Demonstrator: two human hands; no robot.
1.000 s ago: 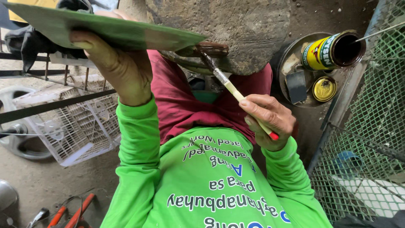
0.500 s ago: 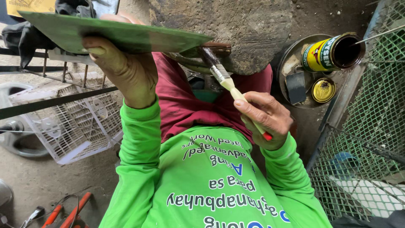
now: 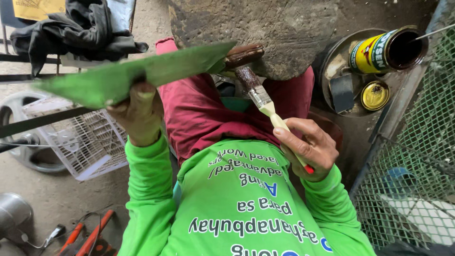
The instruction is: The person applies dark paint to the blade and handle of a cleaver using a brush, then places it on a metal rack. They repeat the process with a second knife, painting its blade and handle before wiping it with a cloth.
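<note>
a flat green panel [image 3: 128, 76] is held edge-on by the left hand [image 3: 137, 114], the fingers curled and pressed against its lower edge, the thumb hidden behind it. a paintbrush [image 3: 265, 102] is pinched in the right hand [image 3: 308, 147], the thumb and forefinger closed on the pale handle, the other fingers folded under it and a red handle tip showing at the heel of the hand. the dark, wet bristles are laid against a brown piece [image 3: 242, 54] at the panel's right tip, at about 11 o'clock from the right hand; whether that piece belongs to the panel cannot be told. the step in hand is judged to be brushing dark coating onto that end, with the panel steadied in the air above the lap. an open can [image 3: 386, 50] lies tilted on a round tray [image 3: 332, 61] at 2 o'clock from the right hand, its round lid [image 3: 374, 95] just beside it and a dark block [image 3: 342, 92] next to that. for the next stroke, a steady left grip and a light drag of the bristles along the brown end would be called for; a reload at the can may be needed if the brush runs dry. a white wire basket [image 3: 80, 142] sits at 8 o'clock from the left hand, orange-handled pliers [image 3: 87, 234] lie on the floor below it, and green mesh [image 3: 412, 189] stands at 4 o'clock from the right hand.
</note>
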